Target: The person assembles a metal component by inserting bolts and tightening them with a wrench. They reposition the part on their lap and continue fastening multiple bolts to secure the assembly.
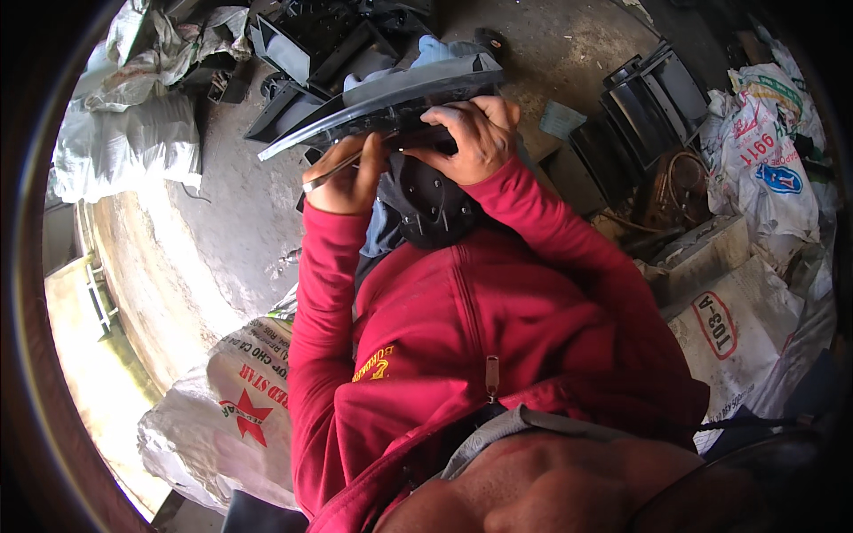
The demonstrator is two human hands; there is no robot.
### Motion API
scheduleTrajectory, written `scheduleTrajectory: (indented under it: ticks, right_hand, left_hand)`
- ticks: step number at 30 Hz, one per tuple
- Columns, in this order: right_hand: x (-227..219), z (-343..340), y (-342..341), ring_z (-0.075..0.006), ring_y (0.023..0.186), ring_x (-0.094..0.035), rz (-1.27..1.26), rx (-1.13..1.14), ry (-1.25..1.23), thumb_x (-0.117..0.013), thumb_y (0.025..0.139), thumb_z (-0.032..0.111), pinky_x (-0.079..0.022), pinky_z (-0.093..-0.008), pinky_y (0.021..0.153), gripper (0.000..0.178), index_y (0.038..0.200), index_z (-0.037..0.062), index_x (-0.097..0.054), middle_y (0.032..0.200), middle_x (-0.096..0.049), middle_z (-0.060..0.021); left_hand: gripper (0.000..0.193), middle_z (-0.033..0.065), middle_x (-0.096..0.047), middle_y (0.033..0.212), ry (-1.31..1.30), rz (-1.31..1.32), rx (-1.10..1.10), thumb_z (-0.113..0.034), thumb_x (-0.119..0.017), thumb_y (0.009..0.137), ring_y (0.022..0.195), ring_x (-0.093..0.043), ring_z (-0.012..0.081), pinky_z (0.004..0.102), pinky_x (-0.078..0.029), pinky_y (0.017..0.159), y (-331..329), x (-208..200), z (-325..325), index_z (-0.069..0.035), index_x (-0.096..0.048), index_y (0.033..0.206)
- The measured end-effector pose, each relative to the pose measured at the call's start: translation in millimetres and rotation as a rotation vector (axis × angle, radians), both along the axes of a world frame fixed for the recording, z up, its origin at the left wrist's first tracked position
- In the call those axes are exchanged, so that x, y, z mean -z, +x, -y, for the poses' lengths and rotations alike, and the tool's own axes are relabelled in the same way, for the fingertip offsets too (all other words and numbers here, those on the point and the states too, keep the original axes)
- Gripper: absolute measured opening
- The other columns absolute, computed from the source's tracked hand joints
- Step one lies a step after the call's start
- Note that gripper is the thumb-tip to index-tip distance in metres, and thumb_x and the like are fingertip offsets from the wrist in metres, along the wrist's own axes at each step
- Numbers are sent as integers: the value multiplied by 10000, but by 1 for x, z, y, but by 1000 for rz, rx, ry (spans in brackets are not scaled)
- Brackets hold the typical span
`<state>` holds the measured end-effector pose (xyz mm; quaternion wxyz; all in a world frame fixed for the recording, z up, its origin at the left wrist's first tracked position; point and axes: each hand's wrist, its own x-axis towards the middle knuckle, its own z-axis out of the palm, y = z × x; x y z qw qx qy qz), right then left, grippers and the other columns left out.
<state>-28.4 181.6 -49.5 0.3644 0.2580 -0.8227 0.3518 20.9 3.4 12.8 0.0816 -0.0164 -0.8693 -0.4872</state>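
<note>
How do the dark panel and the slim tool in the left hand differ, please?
The dark panel is broad and much larger; the slim tool, in the left hand, is narrow. The panel has a paler edge, whereas the tool has a light sheen. Both are longer than wide.

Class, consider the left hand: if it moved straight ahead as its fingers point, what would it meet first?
The left hand would probably meet the dark grey-rimmed panel just ahead; whether they touch is unclear.

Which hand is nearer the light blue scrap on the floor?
Right: the right hand is left of the light blue scrap; the left hand is farther left, beyond the right one.
</note>
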Motion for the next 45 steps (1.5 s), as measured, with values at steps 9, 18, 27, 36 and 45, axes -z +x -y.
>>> scheduleTrajectory:
  ticks: [9,18,27,36,45]
  right_hand:
    - [-2,-2,3,-189,871,-546,42,28,12,-780,592,274,-354,-353,815,411,962,195,-618,883,-656,53]
    - [0,-3,2,-173,889,-524,68,-7,7,-780,579,270,-333,-362,830,470,1010,219,-599,888,-652,68]
    - [5,-1,2,-162,853,-526,5,29,53,-827,560,390,-350,-333,795,460,912,198,-601,868,-638,93]
    - [5,-2,-4,-182,819,-511,12,3,15,-818,577,397,-362,-349,770,417,860,189,-592,851,-622,67]
    - [8,-1,-1,-191,834,-501,33,-12,49,-788,595,359,-346,-359,797,382,885,194,-602,841,-625,64]
  left_hand:
    - [89,79,-624,695,-835,-207,82,-198,-655,811,582,-623,298,385,-488,490,-13,-23,-36,-124,-642,858]
    - [85,80,-644,784,-946,-51,100,-220,-656,781,617,-643,294,400,-514,535,-19,-14,-42,-151,-642,828]
    - [249,78,-640,684,12,38,75,-237,-545,928,563,-608,144,264,-478,516,-9,10,2,-21,-667,942]
    - [186,103,-667,781,230,-8,-26,-142,-576,906,625,-635,145,241,-473,505,0,-6,0,29,-632,953]
    - [72,72,-626,745,-865,-149,55,-163,-650,785,624,-644,249,334,-515,530,-11,-11,-38,-109,-620,821]
